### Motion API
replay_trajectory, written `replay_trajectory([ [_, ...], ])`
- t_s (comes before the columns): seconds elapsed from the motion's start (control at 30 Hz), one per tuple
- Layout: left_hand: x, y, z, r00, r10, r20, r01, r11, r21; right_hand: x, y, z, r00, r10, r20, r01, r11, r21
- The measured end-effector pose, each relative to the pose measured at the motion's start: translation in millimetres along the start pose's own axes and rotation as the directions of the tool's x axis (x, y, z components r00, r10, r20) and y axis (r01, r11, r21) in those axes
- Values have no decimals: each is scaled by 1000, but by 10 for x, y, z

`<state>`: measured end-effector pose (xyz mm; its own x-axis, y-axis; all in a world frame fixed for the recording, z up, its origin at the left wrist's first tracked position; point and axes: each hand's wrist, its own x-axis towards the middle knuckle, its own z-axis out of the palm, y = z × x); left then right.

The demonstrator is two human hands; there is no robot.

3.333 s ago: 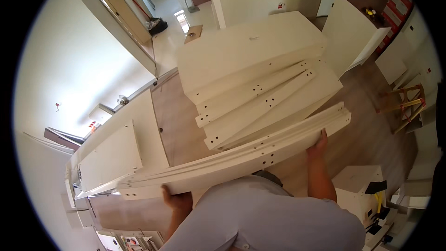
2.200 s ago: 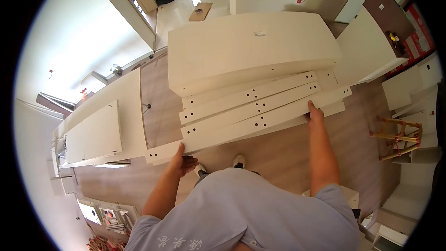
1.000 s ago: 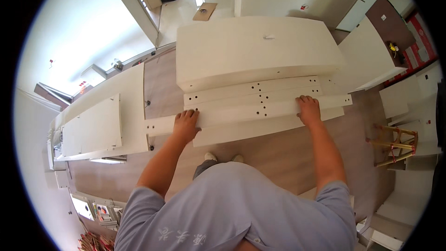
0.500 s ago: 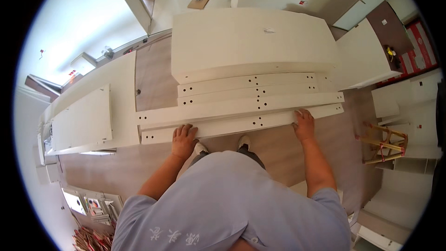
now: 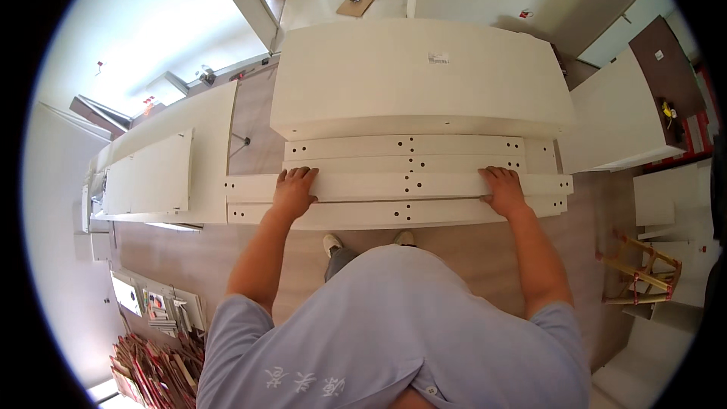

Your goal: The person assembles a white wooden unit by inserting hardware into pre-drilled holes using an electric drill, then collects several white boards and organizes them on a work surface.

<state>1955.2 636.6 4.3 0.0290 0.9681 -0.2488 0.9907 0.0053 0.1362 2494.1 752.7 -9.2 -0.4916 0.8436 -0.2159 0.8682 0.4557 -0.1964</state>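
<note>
Several long white panels with dark drilled holes lie side by side in front of me. My left hand (image 5: 295,192) is on the left half of the second-nearest panel (image 5: 363,185), fingers bent over its far edge and thumb at its near edge. In the same way my right hand (image 5: 503,192) grips that panel's right half. Closest to my feet is another long panel (image 5: 333,215), parted from the gripped one by a thin dark gap. Beyond it lie shorter drilled panels (image 5: 344,145). The panel undersides are hidden.
A large white board or cabinet (image 5: 416,79) stands just behind the strips. More white boards (image 5: 151,174) lie at left, and a white cabinet (image 5: 613,110) is at right. A yellow stepladder (image 5: 644,273) stands right; scrap strips (image 5: 155,371) are piled lower left.
Both hands have moved from the nearest panel to the second one, farther from me. The gripped panel now lies straighter along the front one. The head view has shifted.
</note>
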Motion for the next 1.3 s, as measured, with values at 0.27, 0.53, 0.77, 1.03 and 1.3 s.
replay_trajectory([
  [0.27,336,55,-279,995,-36,-96,30,997,-65,498,255,-223,998,-13,-61,15,1000,27],
  [0.53,220,362,-36,1000,-1,27,6,983,-183,260,123,200,987,-51,-154,81,978,193],
  [0.77,126,401,89,998,47,51,-44,997,-60,-35,44,254,982,-108,-154,132,979,154],
  [1.03,-410,620,320,996,66,-58,-73,988,-135,-507,126,342,971,-162,-175,188,972,142],
  [1.3,-337,681,309,996,30,-83,-39,994,-103,-404,121,280,961,-156,-230,183,978,101],
])
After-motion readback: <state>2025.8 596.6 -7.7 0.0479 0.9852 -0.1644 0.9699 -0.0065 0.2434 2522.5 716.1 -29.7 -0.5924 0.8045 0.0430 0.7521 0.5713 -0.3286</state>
